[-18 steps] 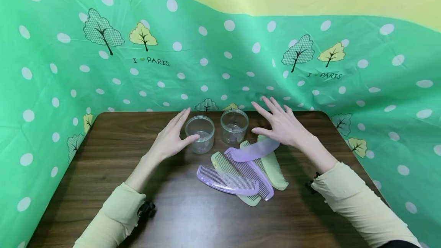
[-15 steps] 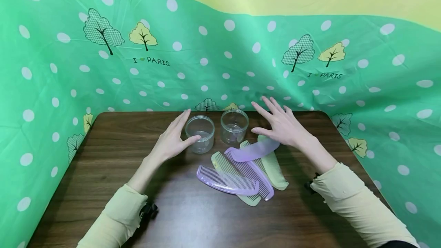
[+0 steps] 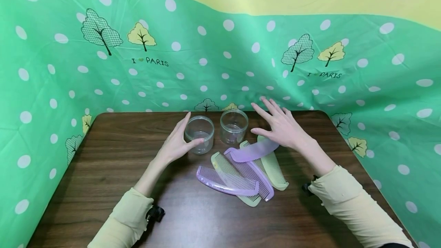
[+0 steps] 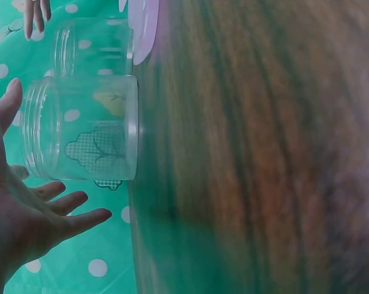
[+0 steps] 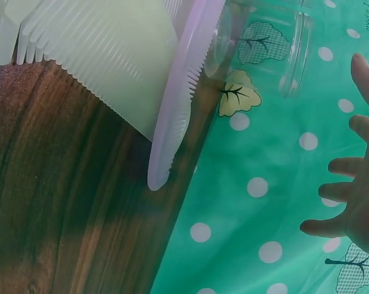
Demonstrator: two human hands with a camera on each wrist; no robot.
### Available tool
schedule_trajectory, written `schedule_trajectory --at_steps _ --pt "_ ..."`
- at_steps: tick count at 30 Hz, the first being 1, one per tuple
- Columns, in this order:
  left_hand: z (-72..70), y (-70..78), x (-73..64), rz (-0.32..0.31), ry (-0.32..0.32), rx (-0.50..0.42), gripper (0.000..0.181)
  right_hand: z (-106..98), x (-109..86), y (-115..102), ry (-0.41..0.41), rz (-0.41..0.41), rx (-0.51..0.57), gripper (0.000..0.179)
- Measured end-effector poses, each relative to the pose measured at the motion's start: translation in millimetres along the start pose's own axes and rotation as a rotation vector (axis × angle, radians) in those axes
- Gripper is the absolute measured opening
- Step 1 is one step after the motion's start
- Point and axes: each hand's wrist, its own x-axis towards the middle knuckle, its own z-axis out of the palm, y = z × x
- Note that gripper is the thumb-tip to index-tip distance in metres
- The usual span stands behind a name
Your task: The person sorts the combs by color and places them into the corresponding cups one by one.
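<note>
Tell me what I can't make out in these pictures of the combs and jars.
Head view: part of the left jar, covered by the left hand.
Head view: part of the nearest green comb, under the frontmost purple comb.
Left wrist view: most of the right hand, cut off by the top edge.
Right wrist view: the rest of the right jar, cut off by the top edge.

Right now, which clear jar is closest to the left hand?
The left jar: the left hand is beside it. The right jar stands beyond it, farther back.
</note>
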Motion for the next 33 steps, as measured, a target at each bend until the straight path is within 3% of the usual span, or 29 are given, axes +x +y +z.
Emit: schedule_trajectory --at_steps 13,33 --pt "2.5 -3.6 1.2 -0.028 -0.009 -0.049 0.11 0.4 -1.7 -0.4 -0.002 0.002 0.009 0.09" --pt "6.7 -3.0 6.7 0.0 0.031 -0.105 0.105 2.7 -4.8 1.7 -0.001 0.01 0.019 0.089"
